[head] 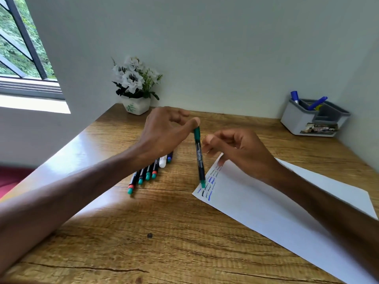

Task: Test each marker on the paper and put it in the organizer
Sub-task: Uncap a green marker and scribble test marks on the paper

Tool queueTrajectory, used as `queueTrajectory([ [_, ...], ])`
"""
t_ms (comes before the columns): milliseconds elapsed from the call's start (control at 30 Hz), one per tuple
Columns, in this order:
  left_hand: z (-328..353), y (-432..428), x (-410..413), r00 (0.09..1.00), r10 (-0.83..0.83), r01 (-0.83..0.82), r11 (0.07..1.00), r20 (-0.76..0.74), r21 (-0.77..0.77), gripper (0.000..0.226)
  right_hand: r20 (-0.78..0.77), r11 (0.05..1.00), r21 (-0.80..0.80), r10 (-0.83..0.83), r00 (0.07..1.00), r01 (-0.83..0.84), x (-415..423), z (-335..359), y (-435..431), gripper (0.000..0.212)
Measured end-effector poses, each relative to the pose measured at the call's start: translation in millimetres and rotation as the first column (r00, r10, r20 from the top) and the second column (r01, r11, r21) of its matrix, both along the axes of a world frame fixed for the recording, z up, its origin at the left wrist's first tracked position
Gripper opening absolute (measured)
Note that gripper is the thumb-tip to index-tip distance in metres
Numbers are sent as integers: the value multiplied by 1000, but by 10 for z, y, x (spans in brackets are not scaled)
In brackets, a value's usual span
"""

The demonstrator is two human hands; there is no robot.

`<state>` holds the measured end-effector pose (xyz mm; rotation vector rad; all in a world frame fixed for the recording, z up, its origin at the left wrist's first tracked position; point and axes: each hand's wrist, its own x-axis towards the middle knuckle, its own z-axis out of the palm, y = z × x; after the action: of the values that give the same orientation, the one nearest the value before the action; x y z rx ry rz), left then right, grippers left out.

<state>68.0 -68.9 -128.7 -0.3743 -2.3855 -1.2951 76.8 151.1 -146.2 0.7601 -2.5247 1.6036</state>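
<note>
My left hand [164, 132] pinches the top of a green-capped black marker [199, 158], which hangs almost upright with its lower green end just over the near-left corner of the white paper [276, 206]. That corner carries several blue and black test scribbles [209, 185]. My right hand [235, 150] hovers right of the marker with fingers loosely curled, holding nothing. Under my left hand, several more markers [147, 173] lie in a row on the table. The grey organizer [303, 121] stands at the far right with two blue markers [316, 103] in it.
A white pot of artificial flowers [136, 89] stands at the back left against the wall. The wooden table [153, 242] meets walls at the back and right. A window is at the upper left.
</note>
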Motion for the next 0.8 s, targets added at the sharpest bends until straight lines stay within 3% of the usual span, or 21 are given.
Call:
queueTrajectory([
  [100,-44,103,77,1000,-29,28,985,5,167,19,204,984,-110,161,966,-140,54,47,-27,35],
  [200,-83,154,116,997,-57,68,971,-51,230,17,261,957,-209,250,932,-199,79,80,-5,29],
  [300,-91,143,91,996,-59,72,974,-67,217,17,259,952,-252,239,936,-174,28,143,77,27],
  [500,-168,164,88,991,-133,133,991,6,-23,13,78,994,94,55,995,-62,-25,154,198,17],
  [633,-167,164,93,990,-138,134,986,-32,-99,19,-97,982,187,11,995,8,-37,138,183,18],
  [800,-166,165,91,933,-285,196,915,-219,-353,28,-237,976,204,-25,971,75,-65,55,152,39],
])
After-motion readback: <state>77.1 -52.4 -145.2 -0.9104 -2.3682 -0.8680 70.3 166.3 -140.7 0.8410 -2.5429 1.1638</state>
